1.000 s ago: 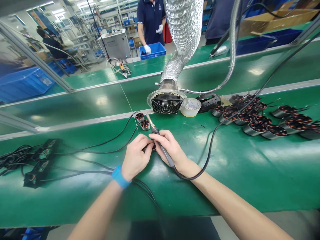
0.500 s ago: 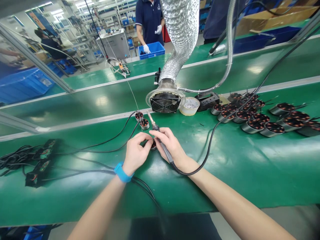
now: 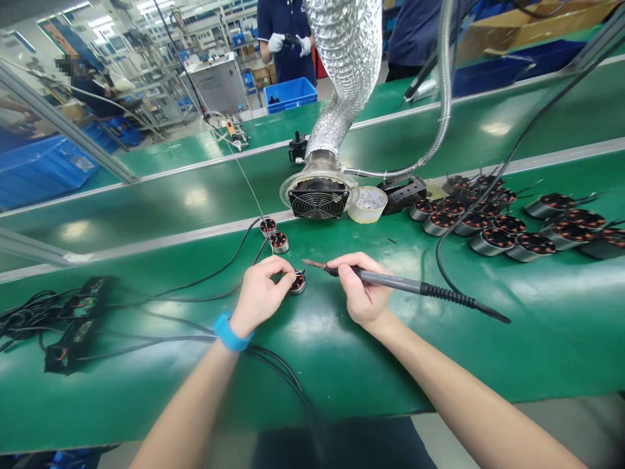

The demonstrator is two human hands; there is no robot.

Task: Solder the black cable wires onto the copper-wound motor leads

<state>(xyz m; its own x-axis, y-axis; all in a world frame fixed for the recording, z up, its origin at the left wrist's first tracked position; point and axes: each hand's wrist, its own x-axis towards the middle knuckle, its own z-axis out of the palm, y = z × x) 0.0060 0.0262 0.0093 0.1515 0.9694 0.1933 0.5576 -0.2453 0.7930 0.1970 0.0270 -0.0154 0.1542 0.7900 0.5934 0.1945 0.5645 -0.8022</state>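
Observation:
My left hand [image 3: 263,290], with a blue band at the wrist, pinches at the top of a small round motor [image 3: 297,284] with a silver rim and copper coils. What exactly lies between its fingertips is too small to tell. In my right hand [image 3: 364,290] is a grey soldering iron [image 3: 395,281], its tip pointing left, a little apart from the motor. A thin wire [image 3: 250,184] hangs down to two more round motors, a rear one [image 3: 267,225] and a front one [image 3: 279,242], just beyond my left hand.
A fan [image 3: 318,200] under a silver duct and a tape roll [image 3: 368,204] stand at the back. Many motors [image 3: 492,241] are grouped right. Black cables and dark boxes [image 3: 78,326] lie left. Across the bench, a person in white gloves stands behind a blue bin [image 3: 291,94].
My right hand has moved right, away from the motor, and the soldering iron has swung from upright to nearly level. The person opposite has raised both gloved hands from the bin.

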